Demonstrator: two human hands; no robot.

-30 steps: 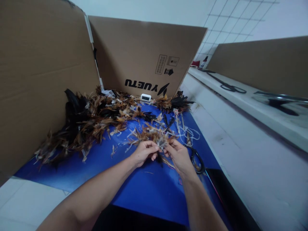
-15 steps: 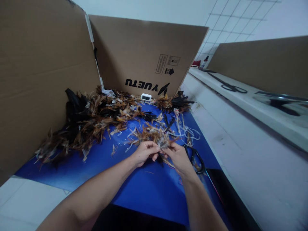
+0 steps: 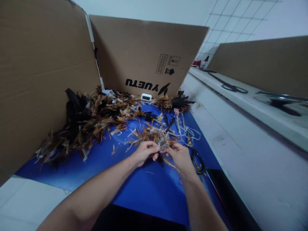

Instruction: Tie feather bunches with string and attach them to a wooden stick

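Between my two hands is a small tuft of grey and brown feathers (image 3: 164, 141). My left hand (image 3: 147, 152) pinches its lower left side with thumb and forefinger. From the right, my right hand (image 3: 178, 156) closes thumb and fingers on the same tuft; its fingertips are partly hidden. Just beyond the hands lies a loose heap of brown feathers (image 3: 146, 132) on the blue table surface (image 3: 154, 195). Black-handled scissors (image 3: 199, 162) rest beside my right hand, partly covered by it.
A large pile of brown and black feathers (image 3: 96, 118) spreads along the left and back. Cardboard panels (image 3: 144, 48) stand behind it. A small white digital timer (image 3: 146, 97) sits at the back. White cords (image 3: 192, 134) and a dark flat device (image 3: 226, 189) lie to the right.
My right hand has shifted very slightly to the right. Both hands stay closed on the feathers, and the rest looks the same.
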